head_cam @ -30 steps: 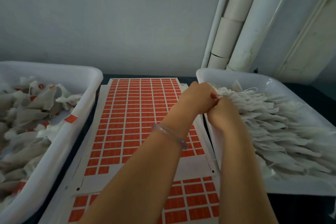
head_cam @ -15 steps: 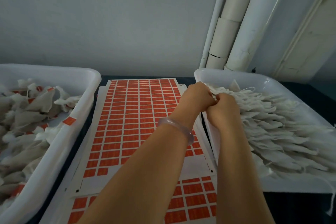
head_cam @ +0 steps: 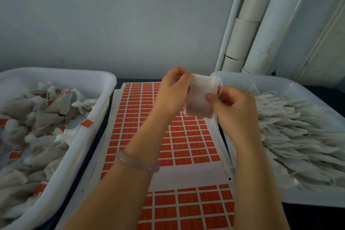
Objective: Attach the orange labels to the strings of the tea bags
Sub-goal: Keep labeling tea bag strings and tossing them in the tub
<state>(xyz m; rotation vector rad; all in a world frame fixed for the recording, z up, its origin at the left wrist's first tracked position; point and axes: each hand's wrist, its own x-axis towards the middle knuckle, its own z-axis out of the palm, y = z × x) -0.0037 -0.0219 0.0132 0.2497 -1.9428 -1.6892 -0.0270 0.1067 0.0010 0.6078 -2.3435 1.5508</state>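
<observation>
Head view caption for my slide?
Left hand and right hand hold a tea bag over the orange label sheets.

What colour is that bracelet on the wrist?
The bracelet looks translucent pale pink, head view.

Both bare forearms reached forward from the lower edge, angled toward each other. The left hand (head_cam: 175, 87) was held highest, fingers curled, pinching the left edge of a tea bag (head_cam: 198, 99). The right hand (head_cam: 236, 103) sat just beside it, slightly lower, thumb pressed against the bag's right side, fingers curled behind.
</observation>
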